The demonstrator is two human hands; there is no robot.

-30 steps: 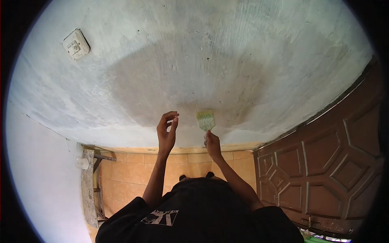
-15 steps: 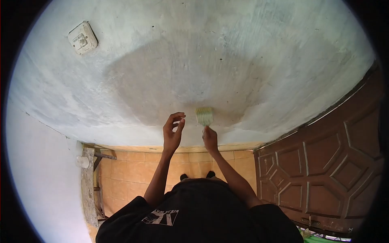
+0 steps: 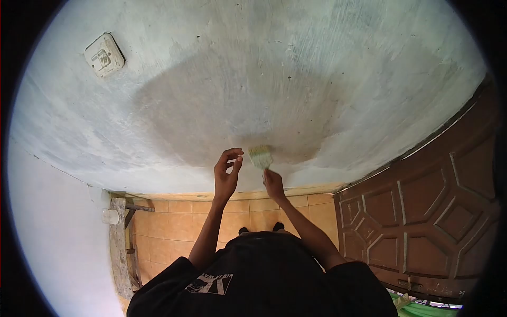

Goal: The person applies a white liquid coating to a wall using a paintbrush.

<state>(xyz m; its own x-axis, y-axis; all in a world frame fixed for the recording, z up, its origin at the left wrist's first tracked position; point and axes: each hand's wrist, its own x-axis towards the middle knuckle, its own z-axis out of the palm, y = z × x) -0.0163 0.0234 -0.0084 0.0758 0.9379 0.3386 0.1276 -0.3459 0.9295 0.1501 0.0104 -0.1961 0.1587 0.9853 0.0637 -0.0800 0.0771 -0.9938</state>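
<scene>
My right hand (image 3: 273,184) is closed around the handle of a wide paintbrush (image 3: 260,157), whose pale, paint-covered ferrule and yellowish bristles point up toward the wall (image 3: 243,105). The bristles tilt slightly left; whether they touch the wall is hard to tell. Just left of the brush, my left hand (image 3: 227,171) is raised with its fingers curved and the thumb apart from them, holding nothing. Streaky pale paint covers the wall, with a darker greyish area across its middle.
A switch plate (image 3: 105,55) is on the wall at upper left. At lower left, a wooden bench (image 3: 120,253) bears a whitish cup (image 3: 110,216). A brown panelled door (image 3: 417,227) stands at the right, above orange floor tiles (image 3: 179,227).
The brush has moved slightly left and down, and its head now leans left. My left hand is nearly where it was. The view has shifted a little.
</scene>
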